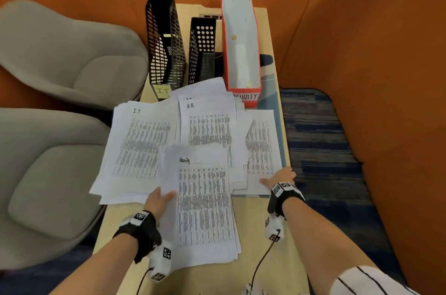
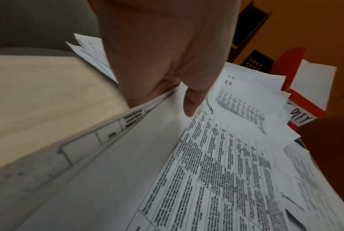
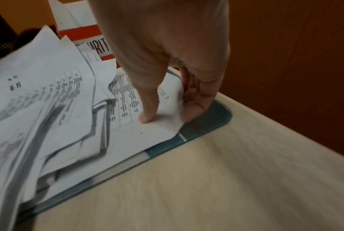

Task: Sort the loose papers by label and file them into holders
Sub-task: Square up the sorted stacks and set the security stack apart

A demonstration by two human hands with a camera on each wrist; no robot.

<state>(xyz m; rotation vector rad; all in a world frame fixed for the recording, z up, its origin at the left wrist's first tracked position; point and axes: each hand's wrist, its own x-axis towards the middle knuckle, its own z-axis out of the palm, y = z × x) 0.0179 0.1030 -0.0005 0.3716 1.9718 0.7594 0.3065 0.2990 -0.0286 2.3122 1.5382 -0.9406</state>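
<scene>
The left hand [image 1: 158, 199] pinches the Security stack [image 1: 205, 207] at lower centre, its long axis pointing up-frame toward the red holder [image 1: 241, 53], while the right hand [image 1: 280, 177] pinches a sheet [image 1: 261, 150] at right.

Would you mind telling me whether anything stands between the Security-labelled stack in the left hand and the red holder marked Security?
The left hand grips the Security stack near the table's front. The red holder stands at the back right with its top open. Only flat loose papers, including the H-R pile, lie between; lifted over them, nothing visible blocks the way.
</scene>
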